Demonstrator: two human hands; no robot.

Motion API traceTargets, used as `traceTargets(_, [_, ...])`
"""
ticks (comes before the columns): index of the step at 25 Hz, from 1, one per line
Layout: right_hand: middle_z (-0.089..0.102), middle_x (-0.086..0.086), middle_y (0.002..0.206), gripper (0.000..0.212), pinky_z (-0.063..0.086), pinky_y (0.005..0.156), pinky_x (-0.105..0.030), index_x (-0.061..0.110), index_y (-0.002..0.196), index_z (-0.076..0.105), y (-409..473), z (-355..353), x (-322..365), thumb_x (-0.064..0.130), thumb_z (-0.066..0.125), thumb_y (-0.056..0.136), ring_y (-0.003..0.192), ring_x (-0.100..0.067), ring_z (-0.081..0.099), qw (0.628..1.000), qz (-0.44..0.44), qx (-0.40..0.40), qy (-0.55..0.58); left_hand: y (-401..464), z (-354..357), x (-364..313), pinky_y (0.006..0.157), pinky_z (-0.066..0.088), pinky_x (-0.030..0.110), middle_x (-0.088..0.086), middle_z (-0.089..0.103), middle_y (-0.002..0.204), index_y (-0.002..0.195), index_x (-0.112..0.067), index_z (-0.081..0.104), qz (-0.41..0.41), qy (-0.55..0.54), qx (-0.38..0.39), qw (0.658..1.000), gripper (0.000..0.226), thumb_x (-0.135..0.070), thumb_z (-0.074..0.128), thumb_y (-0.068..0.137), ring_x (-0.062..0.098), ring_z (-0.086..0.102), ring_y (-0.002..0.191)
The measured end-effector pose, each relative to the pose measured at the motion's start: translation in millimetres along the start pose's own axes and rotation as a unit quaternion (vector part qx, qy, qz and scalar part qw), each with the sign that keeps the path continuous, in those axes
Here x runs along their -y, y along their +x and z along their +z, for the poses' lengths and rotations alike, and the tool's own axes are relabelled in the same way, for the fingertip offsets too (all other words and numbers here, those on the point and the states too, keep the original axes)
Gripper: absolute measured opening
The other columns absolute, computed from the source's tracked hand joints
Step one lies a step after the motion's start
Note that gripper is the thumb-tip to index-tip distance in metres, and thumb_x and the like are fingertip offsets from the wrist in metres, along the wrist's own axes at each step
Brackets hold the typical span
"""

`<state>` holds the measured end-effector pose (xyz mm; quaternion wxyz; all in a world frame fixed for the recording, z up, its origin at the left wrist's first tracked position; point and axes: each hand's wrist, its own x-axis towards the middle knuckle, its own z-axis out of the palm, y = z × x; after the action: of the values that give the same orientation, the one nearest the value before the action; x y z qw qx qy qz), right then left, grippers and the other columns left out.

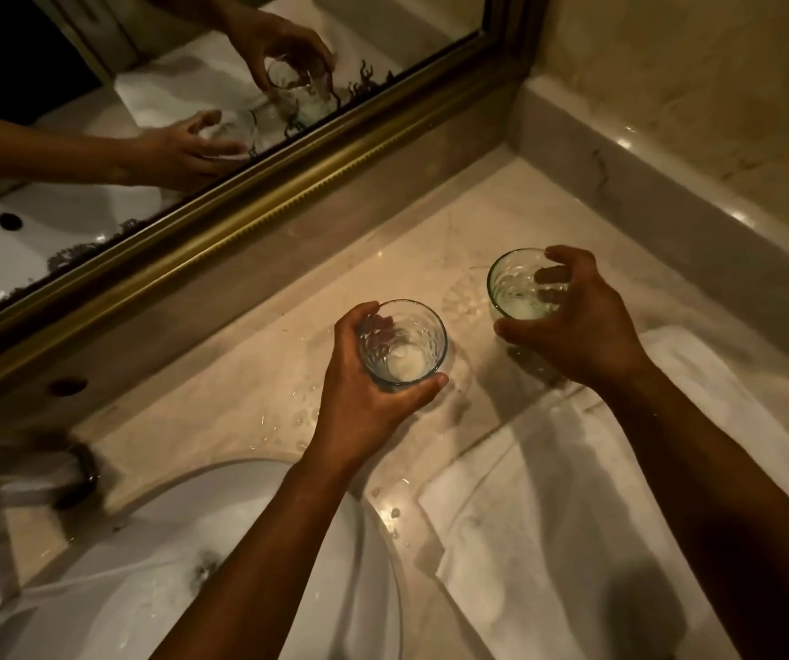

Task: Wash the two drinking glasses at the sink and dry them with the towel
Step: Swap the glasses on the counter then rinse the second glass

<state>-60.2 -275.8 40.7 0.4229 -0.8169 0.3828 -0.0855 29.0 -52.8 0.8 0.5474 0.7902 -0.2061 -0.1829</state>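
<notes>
- The left hand (364,373) grips a patterned drinking glass (404,343), the left glass, with the fingers curled round its far side and the thumb across its near side; the glass stands upright with its mouth up, and whether its base touches the marble worktop (240,373) cannot be told.
- This left glass is near the middle of the worktop, between the sink and the back edge under the mirror.
- The right hand (573,326) holds the right glass (518,290) from above and from the side, fingertips over the rim and thumb on the near wall; this glass is also mouth up, well towards the worktop's right back corner.
- The two glasses are apart, with a patch of bare, wet marble between them; water drops lie on the worktop near the left glass and along the sink's edge.
- A white towel (549,516) lies spread on the right front part of the worktop, under the right forearm, its far edge just beside the right glass.
- The white sink (144,588) is set into the left front of the worktop, the left forearm crossing over its rim.
- A blurred metal tap (16,478) stands at the left edge.
- A gold-framed mirror (192,135) along the back edge reflects both hands and both glasses.
</notes>
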Motion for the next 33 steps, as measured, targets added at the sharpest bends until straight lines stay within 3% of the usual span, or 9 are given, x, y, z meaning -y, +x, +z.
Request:
traceTargets(5, [0.061, 0.007, 0.123, 0.097, 0.048, 0.086, -0.024, 0.026, 0.142, 0.041, -10.9, -13.9, 23.4, 0.034, 0.093, 0.06, 0.106, -0.011, 0.062, 0.999, -0.036, -0.025, 0.024, 4.6, -3.2, 1.6, 0.11, 0.049, 0.034, -0.004, 0.049, 0.145, 0.146, -0.04, 0.034, 0.006, 0.007, 0.02, 1.0, 0.112, -0.055, 0.095, 0.053, 0.009, 0.053, 0.132])
traceTargets(10, [0.06, 0.012, 0.119, 0.099, 0.053, 0.088, -0.027, 0.032, 0.141, 0.039, -54.2, -26.1, 70.0, 0.044, 0.091, 0.057, 0.103, -0.007, 0.062, 0.995, -0.095, 0.033, 0.007, -18.5, -18.9, -15.9, 0.098, 0.035, 0.007, -0.017, 0.037, 0.149, 0.146, -0.052, 0.024, 0.001, 0.012, 0.011, 1.0, 0.111, -0.066, 0.088, 0.057, -0.014, 0.038, 0.13])
traceTargets(15, [0.061, 0.012, 0.124, 0.102, 0.057, 0.091, -0.029, 0.032, 0.143, 0.039, -114.7, -14.1, 114.3, 0.051, 0.089, 0.057, 0.109, -0.006, 0.062, 0.982, -0.149, 0.113, 0.018, -65.8, -44.1, -42.6, 0.106, 0.045, 0.029, -0.024, 0.048, 0.148, 0.15, -0.049, 0.032, -0.001, -0.101, 0.027, 0.994, 0.101, -0.066, 0.08, 0.062, 0.003, 0.047, 0.137])
traceTargets(17, [0.061, 0.015, 0.122, 0.101, 0.056, 0.09, -0.024, 0.035, 0.142, 0.04, -139.1, 5.2, 127.7, 0.054, 0.088, 0.056, 0.108, 0.001, 0.061, 0.974, -0.164, 0.157, 0.026, -90.3, -53.7, -44.7, 0.099, 0.053, 0.034, -0.003, 0.06, 0.143, 0.143, -0.031, 0.05, -0.04, -0.285, -0.018, 0.958, 0.079, -0.051, 0.072, 0.07, 0.019, 0.058, 0.131])
traceTargets(19, [0.061, 0.018, 0.119, 0.1, 0.054, 0.087, -0.017, 0.038, 0.142, 0.039, -159.7, 31.0, 132.8, 0.056, 0.088, 0.056, 0.106, 0.006, 0.059, 0.966, -0.174, 0.19, 0.015, -112.3, -61.6, -42.9, 0.093, 0.057, 0.036, 0.013, 0.071, 0.126, 0.125, -0.014, 0.069, -0.12, -0.464, -0.074, 0.874, 0.046, -0.037, 0.052, 0.09, 0.026, 0.068, 0.117])
traceTargets(22, [0.059, 0.02, 0.12, 0.099, 0.053, 0.089, -0.02, 0.043, 0.14, 0.037, -190.0, 88.0, 129.1, 0.057, 0.088, 0.056, 0.109, 0.004, 0.057, 0.956, -0.176, 0.234, -0.008, -143.2, -80.4, -11.6, 0.079, 0.062, 0.035, 0.015, 0.077, 0.105, 0.1, -0.011, 0.082, -0.216, -0.567, -0.103, 0.788, 0.051, -0.027, 0.035, 0.102, 0.025, 0.075, 0.098])
traceTargets(25, [0.055, 0.017, 0.132, 0.105, 0.048, 0.097, -0.019, 0.043, 0.146, 0.031, -218.5, 147.3, 118.0, 0.056, 0.085, 0.057, 0.118, 0.003, 0.051, 0.944, -0.178, 0.276, -0.028, -169.4, -103.0, 29.8, 0.077, 0.063, 0.036, 0.016, 0.076, 0.107, 0.107, -0.007, 0.079, -0.263, -0.612, -0.161, 0.729, 0.052, -0.041, 0.04, 0.099, 0.027, 0.076, 0.097])
traceTargets(29, [0.027, 0.015, 0.158, 0.091, 0.028, 0.109, -0.018, 0.036, 0.152, 0.028, -242.7, 202.3, 111.8, 0.052, 0.076, 0.076, 0.141, -0.005, 0.024, 0.899, -0.288, 0.302, -0.131, -182.9, -137.7, 86.7, 0.074, 0.063, 0.036, 0.015, 0.076, 0.107, 0.114, -0.01, 0.071, -0.338, -0.605, -0.189, 0.696, 0.05, -0.047, 0.04, 0.103, 0.027, 0.076, 0.095])
traceTargets(33, [0.062, 0.011, 0.133, 0.048, 0.033, 0.097, -0.022, 0.032, 0.13, 0.06, -242.7, 242.3, 104.2, 0.034, 0.074, 0.084, 0.125, -0.012, 0.047, 0.861, -0.404, 0.257, -0.172, -170.6, -168.5, 121.0, 0.074, 0.061, 0.034, 0.014, 0.075, 0.097, 0.107, -0.009, 0.069, -0.345, -0.586, -0.231, 0.696, 0.045, -0.047, 0.051, 0.092, 0.025, 0.073, 0.087])
